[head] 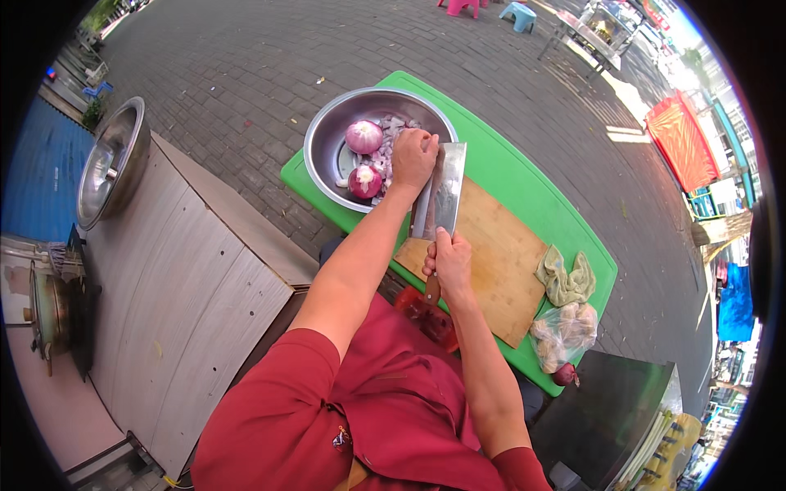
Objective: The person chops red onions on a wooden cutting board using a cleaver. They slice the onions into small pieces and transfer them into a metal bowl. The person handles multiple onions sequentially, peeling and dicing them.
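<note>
My right hand grips the wooden handle of a cleaver, its broad steel blade pointing away from me beside the bowl. My left hand hovers over the right side of a stainless steel bowl, fingers curled close to the blade's far end. Whether those fingers hold anything or touch the blade is hidden. Inside the bowl lie a peeled red onion, a second red onion and chopped onion pieces. A wooden cutting board lies partly under the cleaver.
The bowl and board stand on a green table. At its right end are a crumpled cloth, a plastic bag of pale lumps and a red onion. Left stands a wooden cabinet with another metal bowl.
</note>
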`<state>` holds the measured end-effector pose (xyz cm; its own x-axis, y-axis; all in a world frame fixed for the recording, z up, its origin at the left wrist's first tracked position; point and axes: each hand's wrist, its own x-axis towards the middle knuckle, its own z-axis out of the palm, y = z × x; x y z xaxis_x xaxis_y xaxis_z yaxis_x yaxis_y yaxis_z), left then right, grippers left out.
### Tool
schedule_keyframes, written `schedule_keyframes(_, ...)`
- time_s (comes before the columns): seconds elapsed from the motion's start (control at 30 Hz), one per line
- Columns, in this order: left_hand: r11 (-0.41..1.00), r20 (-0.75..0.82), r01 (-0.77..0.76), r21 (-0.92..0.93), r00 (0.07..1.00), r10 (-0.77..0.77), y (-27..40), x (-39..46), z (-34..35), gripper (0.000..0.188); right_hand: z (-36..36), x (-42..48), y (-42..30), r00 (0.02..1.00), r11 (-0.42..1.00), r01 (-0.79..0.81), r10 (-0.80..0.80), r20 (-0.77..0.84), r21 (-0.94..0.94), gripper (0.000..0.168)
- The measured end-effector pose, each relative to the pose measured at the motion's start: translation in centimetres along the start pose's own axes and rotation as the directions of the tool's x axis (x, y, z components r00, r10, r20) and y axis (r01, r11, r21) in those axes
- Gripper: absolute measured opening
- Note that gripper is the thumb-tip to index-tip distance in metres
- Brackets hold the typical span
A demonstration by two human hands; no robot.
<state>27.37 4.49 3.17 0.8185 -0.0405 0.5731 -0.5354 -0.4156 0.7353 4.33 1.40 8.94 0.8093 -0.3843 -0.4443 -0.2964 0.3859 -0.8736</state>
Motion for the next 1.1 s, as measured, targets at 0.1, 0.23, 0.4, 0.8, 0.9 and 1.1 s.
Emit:
schedule_keyframes(0.1,0.963,0.188,0.061,0.262,0.976,-0.113,-4.6,0.7,0.5,0.020,-1.6,-1.4,0.3,0.999,0.998,0.028,-0.030,-0.030,-0.062,0.027)
schedule_keyframes(0.23,0.942,0.216,-0.170,0.289,0.970,0.109,-8.6,2.6,0.4,0.021,-9.5,-5.7,3.6,0.980,0.955,0.067,-0.118,-0.162,-0.289,0.031)
schedule_keyframes(0.4,0.798,0.369,-0.015,0.602,0.892,-0.262,-12.7,7.5,-1.9,0.043,-19.3,-12.1,9.7,0.916,0.629,-0.012,-0.305,-0.261,-0.777,0.026)
schedule_keyframes(0.8,0.617,0.324,0.304,0.726,0.641,-0.696,-16.4,9.2,-3.9,0.114,-18.7,-13.9,10.8,0.911,0.478,-0.053,-0.336,-0.238,-0.877,0.019)
schedule_keyframes(0.9,0.606,0.302,0.436,0.665,0.586,-0.752,-17.5,10.1,-4.6,0.113,-19.2,-13.5,10.3,0.924,0.446,-0.127,-0.271,-0.268,-0.886,0.020)
schedule_keyframes(1.1,0.571,0.609,0.784,0.244,0.334,-0.720,-15.2,12.4,-7.5,0.117,-20.2,-13.8,10.6,0.926,0.474,-0.083,-0.287,-0.243,-0.876,0.019)
